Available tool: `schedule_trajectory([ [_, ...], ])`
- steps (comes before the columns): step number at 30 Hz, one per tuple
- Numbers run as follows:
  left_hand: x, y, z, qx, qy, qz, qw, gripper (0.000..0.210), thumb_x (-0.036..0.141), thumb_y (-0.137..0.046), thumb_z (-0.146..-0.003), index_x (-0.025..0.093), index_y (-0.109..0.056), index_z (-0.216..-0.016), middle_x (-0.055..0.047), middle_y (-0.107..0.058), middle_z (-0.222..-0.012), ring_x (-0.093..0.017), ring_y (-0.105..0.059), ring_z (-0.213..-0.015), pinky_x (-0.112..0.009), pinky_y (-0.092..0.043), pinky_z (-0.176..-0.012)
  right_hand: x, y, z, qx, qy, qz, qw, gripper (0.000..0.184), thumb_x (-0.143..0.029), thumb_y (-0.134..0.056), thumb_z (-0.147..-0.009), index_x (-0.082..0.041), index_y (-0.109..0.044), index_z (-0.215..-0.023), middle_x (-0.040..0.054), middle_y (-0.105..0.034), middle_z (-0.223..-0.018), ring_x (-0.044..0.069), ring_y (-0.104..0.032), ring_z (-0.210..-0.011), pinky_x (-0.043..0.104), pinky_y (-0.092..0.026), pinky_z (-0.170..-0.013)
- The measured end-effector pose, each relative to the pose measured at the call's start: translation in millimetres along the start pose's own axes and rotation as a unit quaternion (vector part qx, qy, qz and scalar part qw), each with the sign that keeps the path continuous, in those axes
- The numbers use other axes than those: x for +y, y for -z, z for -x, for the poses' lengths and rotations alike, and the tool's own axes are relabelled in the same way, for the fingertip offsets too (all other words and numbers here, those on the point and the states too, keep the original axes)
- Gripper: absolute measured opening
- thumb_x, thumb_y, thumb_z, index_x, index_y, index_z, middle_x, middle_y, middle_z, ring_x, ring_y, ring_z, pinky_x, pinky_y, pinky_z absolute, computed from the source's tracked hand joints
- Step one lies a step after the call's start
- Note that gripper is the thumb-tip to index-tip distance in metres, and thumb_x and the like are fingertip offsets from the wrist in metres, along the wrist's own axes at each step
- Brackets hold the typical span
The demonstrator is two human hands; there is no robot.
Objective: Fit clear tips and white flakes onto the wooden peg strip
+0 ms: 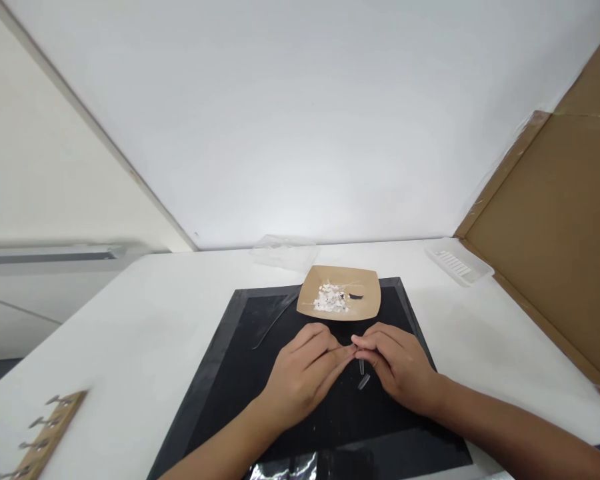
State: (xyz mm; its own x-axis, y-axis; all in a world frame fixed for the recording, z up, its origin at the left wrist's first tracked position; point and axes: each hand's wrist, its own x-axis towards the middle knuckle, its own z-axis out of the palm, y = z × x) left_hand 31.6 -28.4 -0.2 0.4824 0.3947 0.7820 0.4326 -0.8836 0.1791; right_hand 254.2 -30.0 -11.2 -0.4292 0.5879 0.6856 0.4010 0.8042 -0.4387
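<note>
White tabletop bears a black mat. Left hand and right hand meet at the fingertips above it, digits pinched; whether either grasps anything cannot be told. One small clear piece lies on the mat, just near of the fingertips. Tan plate with white bits sits at the far edge.

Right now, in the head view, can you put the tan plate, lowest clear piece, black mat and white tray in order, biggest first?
1. Black mat
2. Tan plate
3. White tray
4. Lowest clear piece
</note>
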Motion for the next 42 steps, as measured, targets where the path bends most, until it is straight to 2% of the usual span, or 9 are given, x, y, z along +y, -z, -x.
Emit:
schedule_trajectory([
  [5, -1.5, -0.5, 3.0, 0.000, 0.006, -0.011, 1.000, 0.019, 0.005, -0.075, -0.093, 0.015, -0.072, -0.109, -0.004, -0.070, -0.083, -0.018, -0.058, -0.084, -0.032, -0.054, -0.077, 0.4, 1.0, -0.4, -0.004, -0.008, -0.013, 1.000, 0.017, -0.016, -0.058, -0.107, -0.017, -0.068, -0.120, 0.0086, -0.073, -0.095, 0.019, -0.071, -0.084, 0.031, -0.063, -0.077],
  [9, -2.5, -1.6, 3.9, 0.005, 0.021, -0.009, 1.000, 0.014, 0.006, -0.077, -0.093, 0.016, -0.070, -0.101, -0.003, -0.070, -0.083, -0.018, -0.057, -0.083, -0.032, -0.052, -0.079, 2.3, 0.6, 1.3, -0.007, -0.011, -0.006, 1.000, 0.018, -0.015, -0.056, -0.107, -0.017, -0.068, -0.120, 0.0087, -0.074, -0.095, 0.019, -0.071, -0.086, 0.030, -0.062, -0.077],
  [15, -2.3, -2.1, 2.1, -0.012, 0.031, -0.004, 0.999, 0.012, 0.009, -0.077, -0.094, 0.016, -0.069, -0.100, -0.003, -0.071, -0.084, -0.018, -0.058, -0.084, -0.033, -0.052, -0.082, 3.5, 2.7, 0.5, 0.003, -0.021, -0.005, 1.000, 0.015, -0.012, -0.056, -0.106, -0.020, -0.068, -0.112, 0.0061, -0.074, -0.094, 0.017, -0.071, -0.085, 0.028, -0.061, -0.076],
  [21, -2.3, -3.8, 0.6, 0.006, 0.065, 0.033, 0.997, 0.020, 0.010, -0.077, -0.093, 0.018, -0.070, -0.110, -0.004, -0.075, -0.090, -0.020, -0.063, -0.089, -0.035, -0.055, -0.085, 3.0, 7.2, -2.6, 0.025, -0.021, -0.004, 0.999, 0.014, -0.012, -0.057, -0.106, -0.022, -0.067, -0.110, 0.0043, -0.073, -0.091, 0.017, -0.070, -0.082, 0.029, -0.058, -0.073],
  [30, -3.7, -2.1, 0.7, -0.011, 0.123, 0.121, 0.985, 0.013, 0.013, -0.074, -0.095, 0.020, -0.074, -0.107, -0.005, -0.076, -0.091, -0.019, -0.067, -0.088, -0.035, -0.058, -0.085, 6.6, 10.7, -2.8, 0.026, -0.060, -0.010, 0.998, 0.013, -0.015, -0.054, -0.107, -0.023, -0.065, -0.105, 0.0038, -0.072, -0.091, 0.017, -0.069, -0.082, 0.030, -0.055, -0.073],
  [37, -5.6, -2.5, 4.1, -0.016, 0.203, 0.193, 0.960, 0.012, 0.016, -0.069, -0.098, 0.021, -0.078, -0.104, -0.006, -0.074, -0.088, -0.018, -0.068, -0.085, -0.024, -0.058, -0.064, 8.9, 14.0, -4.2, 0.025, -0.083, -0.013, 0.996, 0.013, -0.017, -0.055, -0.108, -0.024, -0.065, -0.107, 0.0037, -0.072, -0.094, 0.018, -0.069, -0.086, 0.030, -0.055, -0.077],
  [42, -4.8, -3.3, 4.7, -0.017, 0.216, 0.203, 0.955, 0.016, 0.016, -0.069, -0.099, 0.022, -0.080, -0.109, -0.007, -0.075, -0.092, -0.017, -0.070, -0.084, -0.022, -0.058, -0.062, 10.4, 16.1, -5.2, 0.004, -0.099, -0.046, 0.994, 0.013, -0.019, -0.055, -0.108, -0.024, -0.067, -0.104, 0.0026, -0.071, -0.089, 0.017, -0.068, -0.082, 0.029, -0.053, -0.075],
])
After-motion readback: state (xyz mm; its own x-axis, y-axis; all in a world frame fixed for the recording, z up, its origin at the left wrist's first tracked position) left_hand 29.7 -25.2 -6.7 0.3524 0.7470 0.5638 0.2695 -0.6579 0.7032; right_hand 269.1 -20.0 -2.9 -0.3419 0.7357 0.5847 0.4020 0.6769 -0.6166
